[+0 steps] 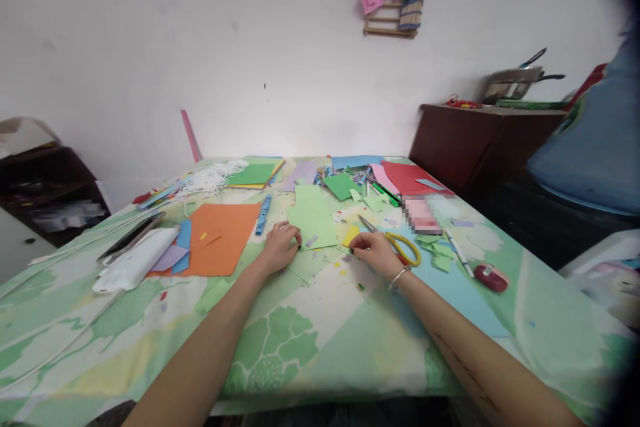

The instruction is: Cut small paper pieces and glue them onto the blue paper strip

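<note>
A light green paper sheet (315,210) lies on the table between my hands, with small scraps at its near edge. My left hand (283,245) rests at the sheet's lower left corner, fingers curled; whether it grips anything is too small to tell. On the other side, my right hand (371,250) is beside a yellow paper piece (351,235), its thumb and fingertips pinched together at something I cannot make out. Scissors with yellow handles (407,247) lie partly behind my right hand. Under my right forearm is a light blue sheet (457,297).
Orange paper (225,233), a blue ruler-like strip (263,215) and a phone (131,237) lie left. A marker (459,252) and a dark red object (491,277) lie right. Green card (342,187), red paper (413,179) and white string (213,179) are at the back.
</note>
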A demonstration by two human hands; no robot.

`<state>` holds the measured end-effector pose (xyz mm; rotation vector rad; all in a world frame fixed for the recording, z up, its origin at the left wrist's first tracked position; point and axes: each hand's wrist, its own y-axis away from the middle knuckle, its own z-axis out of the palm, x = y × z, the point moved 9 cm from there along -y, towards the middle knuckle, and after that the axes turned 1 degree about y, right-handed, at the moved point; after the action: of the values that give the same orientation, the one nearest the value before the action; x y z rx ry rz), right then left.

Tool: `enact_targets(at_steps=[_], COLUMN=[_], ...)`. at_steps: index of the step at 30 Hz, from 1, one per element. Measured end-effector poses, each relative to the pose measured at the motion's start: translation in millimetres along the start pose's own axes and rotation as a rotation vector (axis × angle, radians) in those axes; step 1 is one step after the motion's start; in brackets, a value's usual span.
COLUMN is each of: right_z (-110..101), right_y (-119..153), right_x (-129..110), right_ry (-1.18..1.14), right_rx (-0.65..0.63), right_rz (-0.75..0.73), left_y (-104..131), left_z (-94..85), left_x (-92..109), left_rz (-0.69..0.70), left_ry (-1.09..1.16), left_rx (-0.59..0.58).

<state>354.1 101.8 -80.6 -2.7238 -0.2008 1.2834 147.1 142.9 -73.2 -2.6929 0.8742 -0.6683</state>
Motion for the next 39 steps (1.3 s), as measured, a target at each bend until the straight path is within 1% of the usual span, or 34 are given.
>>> enact_targets(at_steps=[3, 5, 9, 11, 14, 18, 21, 24, 28, 32, 36, 39], right_z=[-7.1, -6.9, 7.1, 13.2, 12.6, -2.1, -8.3, -2.3, 7.2, 10.1, 6.3, 3.0], right_y=[4.9, 6.6, 11.2, 13.5, 14.5, 11.8, 9.3, 7.6, 6.0, 5.8, 6.5, 5.7], right_x=[2.1, 1.0, -6.2, -9.5, -12.0, -12.5, -12.5, -13.2, -13.6, -14.2, -13.2, -8.0], right_ry=[-0.014, -0.017, 0.001, 0.032, 0.104, 0.204, 0.264, 0.304, 0.332, 0.304, 0.225, 0.120], right_rx=[-0.001, -0.033, -0.137, -0.162, -0.148, -0.065, -0.021, -0.045, -0.067, -0.079, -0.064, -0.056], right_rz=[0.001, 0.000, -0.020, -0.034, -0.047, -0.044, -0.038, -0.058, -0.096, -0.104, -0.088, -0.068], left_y=[0.5, 1.1, 2.2, 2.6, 3.5, 7.2, 12.1, 15.3, 13.1, 7.5, 4.7, 4.0], left_z=[0.3, 0.2, -2.1, -3.3, -4.6, -1.9, 7.6, 18.2, 28.9, 33.9, 34.7, 30.5], left_x=[3.2, 3.6, 3.6, 8.0, 27.3, 66.5, 92.4, 105.0, 106.5, 104.2, 103.6, 102.0], left_rz=[0.003, -0.001, -0.019, -0.017, 0.052, 0.199, 0.289, 0.307, 0.269, 0.212, 0.164, 0.136], left_ry=[-0.011, -0.020, -0.035, -0.035, -0.011, 0.061, 0.107, 0.106, 0.108, 0.199, 0.327, 0.382], left_rx=[0.009, 0.023, 0.067, 0.081, 0.091, 0.071, 0.001, -0.042, -0.037, -0.016, -0.033, -0.027])
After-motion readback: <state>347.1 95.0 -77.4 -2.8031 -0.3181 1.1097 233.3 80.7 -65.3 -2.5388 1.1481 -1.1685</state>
